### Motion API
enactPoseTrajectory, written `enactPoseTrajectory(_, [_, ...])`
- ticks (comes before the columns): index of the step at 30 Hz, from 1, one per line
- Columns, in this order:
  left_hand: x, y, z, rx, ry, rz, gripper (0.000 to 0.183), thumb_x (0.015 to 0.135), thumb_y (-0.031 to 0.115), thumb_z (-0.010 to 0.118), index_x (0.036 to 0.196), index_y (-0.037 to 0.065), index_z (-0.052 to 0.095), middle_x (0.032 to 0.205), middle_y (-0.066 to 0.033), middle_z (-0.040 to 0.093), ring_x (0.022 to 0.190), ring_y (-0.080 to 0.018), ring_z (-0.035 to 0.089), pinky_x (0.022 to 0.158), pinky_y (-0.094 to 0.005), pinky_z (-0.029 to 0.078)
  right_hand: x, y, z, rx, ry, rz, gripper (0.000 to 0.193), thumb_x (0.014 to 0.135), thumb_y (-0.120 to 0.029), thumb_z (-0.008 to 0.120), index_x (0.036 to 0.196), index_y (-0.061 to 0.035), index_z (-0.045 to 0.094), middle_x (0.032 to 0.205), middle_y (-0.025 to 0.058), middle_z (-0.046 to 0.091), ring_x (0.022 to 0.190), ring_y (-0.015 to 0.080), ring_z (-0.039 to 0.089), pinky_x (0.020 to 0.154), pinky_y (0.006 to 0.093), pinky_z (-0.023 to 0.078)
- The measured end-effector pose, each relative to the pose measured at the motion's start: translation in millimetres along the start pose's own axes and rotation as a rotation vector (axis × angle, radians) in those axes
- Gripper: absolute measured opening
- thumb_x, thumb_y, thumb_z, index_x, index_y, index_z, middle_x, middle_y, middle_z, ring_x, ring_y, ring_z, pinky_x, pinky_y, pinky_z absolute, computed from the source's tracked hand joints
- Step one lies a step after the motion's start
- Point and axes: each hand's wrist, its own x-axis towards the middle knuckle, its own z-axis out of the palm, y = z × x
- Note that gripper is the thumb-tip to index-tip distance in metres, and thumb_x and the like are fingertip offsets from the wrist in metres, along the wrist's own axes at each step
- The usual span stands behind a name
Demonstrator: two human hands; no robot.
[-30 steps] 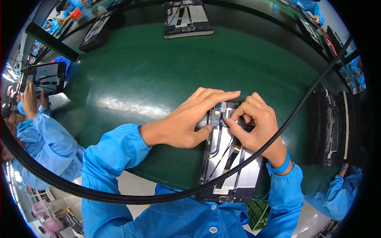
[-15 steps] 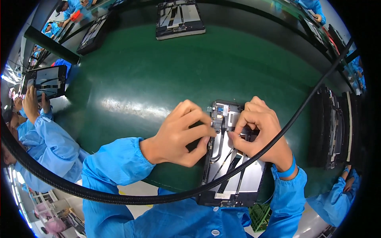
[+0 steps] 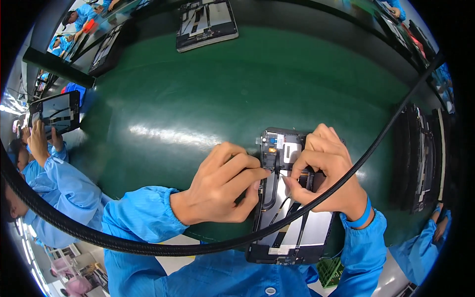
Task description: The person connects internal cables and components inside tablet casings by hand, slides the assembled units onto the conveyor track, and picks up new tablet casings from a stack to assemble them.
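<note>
Green belt (image 3: pixel 208 99): two hands, one open device (image 3: pixel 289 218).

Bright, even light falls from overhead onto my desk (image 3: pixel 307 84). Just left of my grip, a long white streak of glare (image 3: pixel 173 136) smears across the glossy green surface, and fainter sheen shows well beyond it. Under my left hand (image 3: pixel 222 185) lies only a soft, short shadow. Around my grip everything is sharp, with no motion blur. Far from it, the fisheye bends straight edges strongly and the corners fall into black vignette.
</note>
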Motion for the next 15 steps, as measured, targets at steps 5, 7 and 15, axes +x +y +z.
enactPoseTrajectory(5, [5,12,-6,0.045,-0.096,-0.020,0.034,0.080,0.008,0.078,0.114,0.003,0.078,0.108,-0.0115,0.072,0.096,-0.0321,0.063,0.084,-0.0438,0.053,-5,1,3,0.020,0.068,-0.020,0.014,0.063,-0.011,0.081,0.068,-0.0115,0.068,0.076,0.0040,0.047,0.081,0.0272,0.048,0.076,0.0400,0.037])
enactPoseTrajectory(7, [3,13,-6,0.080,-0.126,-0.034,0.035,0.081,0.011,0.078,0.115,0.002,0.077,0.110,-0.0121,0.071,0.097,-0.0325,0.063,0.085,-0.0451,0.052,-4,-3,3,-0.017,0.101,-0.062,0.016,0.064,-0.011,0.082,0.070,-0.0112,0.067,0.081,0.0046,0.052,0.084,0.0291,0.051,0.077,0.0421,0.039])
enactPoseTrajectory(15, [5,-22,7,0.039,0.000,0.209,0.030,0.076,0.012,0.077,0.106,0.006,0.080,0.102,-0.0104,0.072,0.095,-0.0316,0.064,0.088,-0.0472,0.053,-27,2,-15,-0.194,0.194,-0.124,0.017,0.065,-0.011,0.084,0.075,-0.0109,0.071,0.097,0.0058,0.067,0.093,0.0309,0.055,0.085,0.0462,0.041])
